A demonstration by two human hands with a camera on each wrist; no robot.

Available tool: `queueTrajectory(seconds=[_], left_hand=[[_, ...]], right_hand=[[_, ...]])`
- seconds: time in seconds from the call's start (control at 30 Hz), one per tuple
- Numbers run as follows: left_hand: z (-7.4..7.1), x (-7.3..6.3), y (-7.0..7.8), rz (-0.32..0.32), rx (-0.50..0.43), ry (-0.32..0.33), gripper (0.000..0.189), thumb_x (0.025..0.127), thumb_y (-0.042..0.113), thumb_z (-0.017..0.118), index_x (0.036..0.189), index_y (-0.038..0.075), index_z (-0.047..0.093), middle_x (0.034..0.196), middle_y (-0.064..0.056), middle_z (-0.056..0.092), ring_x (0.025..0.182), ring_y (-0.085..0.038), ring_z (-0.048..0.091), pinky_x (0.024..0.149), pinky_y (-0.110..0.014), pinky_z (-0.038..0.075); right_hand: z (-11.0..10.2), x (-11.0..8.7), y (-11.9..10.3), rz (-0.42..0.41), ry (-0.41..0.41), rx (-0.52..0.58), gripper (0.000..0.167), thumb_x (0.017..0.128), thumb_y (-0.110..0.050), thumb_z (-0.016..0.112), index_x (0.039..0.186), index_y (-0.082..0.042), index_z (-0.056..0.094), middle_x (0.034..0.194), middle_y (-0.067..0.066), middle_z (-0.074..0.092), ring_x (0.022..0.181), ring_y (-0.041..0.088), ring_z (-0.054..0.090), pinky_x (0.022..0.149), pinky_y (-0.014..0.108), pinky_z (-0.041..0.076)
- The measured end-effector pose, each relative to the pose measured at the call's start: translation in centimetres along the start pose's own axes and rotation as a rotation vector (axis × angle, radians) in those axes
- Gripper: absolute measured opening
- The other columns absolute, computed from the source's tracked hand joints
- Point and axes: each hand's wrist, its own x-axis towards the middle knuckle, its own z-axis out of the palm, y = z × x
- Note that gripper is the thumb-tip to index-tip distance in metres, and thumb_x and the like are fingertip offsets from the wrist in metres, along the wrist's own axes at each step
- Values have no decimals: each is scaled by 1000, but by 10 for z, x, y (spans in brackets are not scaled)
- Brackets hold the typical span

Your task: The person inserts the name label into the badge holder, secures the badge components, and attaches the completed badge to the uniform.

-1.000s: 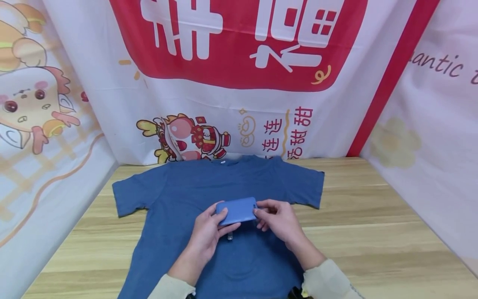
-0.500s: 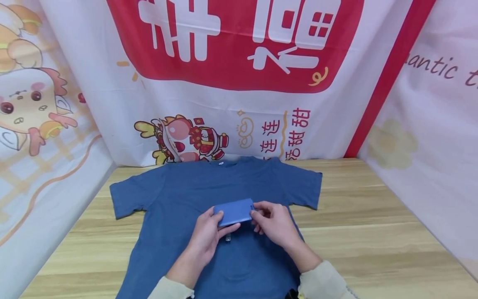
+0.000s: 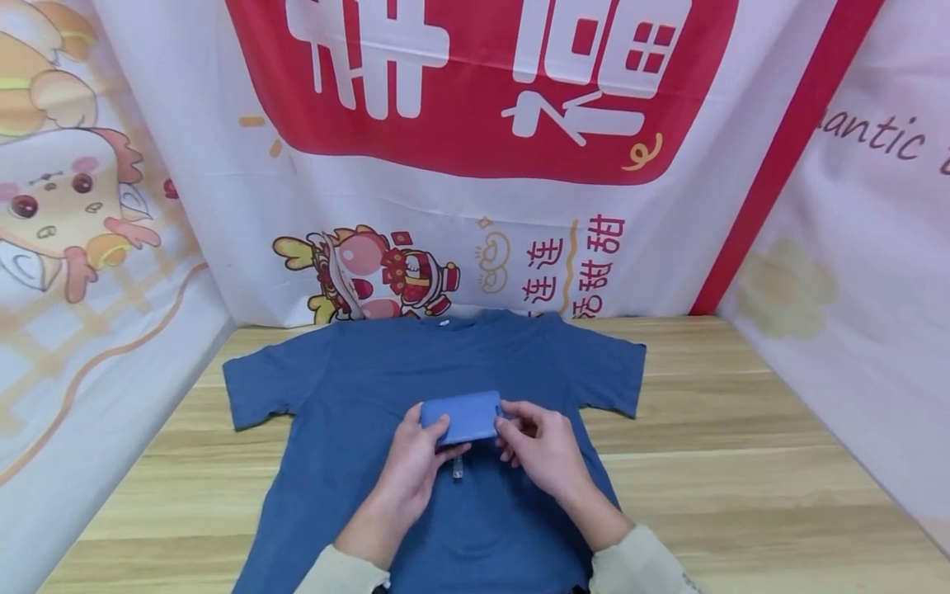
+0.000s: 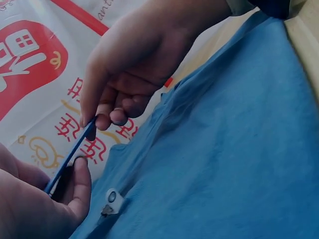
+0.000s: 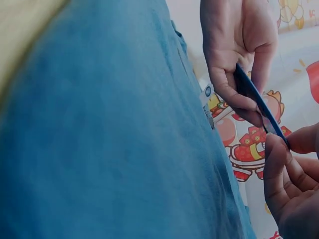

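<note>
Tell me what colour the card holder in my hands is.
The card holder is blue; the head view shows it best.

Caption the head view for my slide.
Left hand and right hand hold a flat blue case above a spread blue T-shirt.

The card holder [image 3: 463, 417] is above the T-shirt [image 3: 416, 363], which lies on the table [image 3: 742, 462] before the backdrop [image 3: 423, 194].

The left hand [image 3: 410, 464] grips the left end of the flat blue case [image 3: 463, 417] — thumb on top, fingers beneath. The right hand [image 3: 546, 447] pinches the case's right end between thumb and forefinger — other fingers curled. Left forearm [image 3: 373, 528] and right forearm [image 3: 598, 516] slant inward from the case's near side.
</note>
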Motion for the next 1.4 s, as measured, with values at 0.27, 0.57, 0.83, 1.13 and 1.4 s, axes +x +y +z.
queueTrajectory(seconds=[0.27,0.57,0.83,1.13,1.4], left_hand=[[-16,3,13,23,-93,68,66,113,4,43,171,0,11,175,-29,18,158,-45,32,123,-63,41],[-18,2,14,12,-142,79,66,113,5,44,171,-1,13,176,-28,17,159,-43,32,123,-61,43],[-17,2,11,9,-130,62,67,111,5,48,170,-1,17,174,-31,19,159,-46,32,120,-62,46],[-16,1,9,14,-111,62,65,111,6,50,169,-1,22,173,-29,25,158,-45,35,119,-59,48],[-16,1,11,7,-119,60,62,111,7,49,168,0,24,172,-28,27,156,-42,39,119,-57,49]], right_hand=[[5,3,3,166,-57,120,28,104,-25,73,127,-9,77,91,10,75,70,16,68,63,30,59],[19,5,8,203,-180,38,19,99,-25,80,103,-6,79,81,6,78,58,12,67,51,29,58],[33,9,4,178,-197,-199,25,89,-39,88,84,-17,79,64,0,71,47,13,62,43,30,52],[45,11,-2,215,-135,-406,31,80,-39,95,71,-19,73,56,1,66,49,16,64,49,32,48],[39,12,3,209,-132,-291,13,84,-21,87,77,-16,77,60,-1,70,46,13,65,49,30,53]])
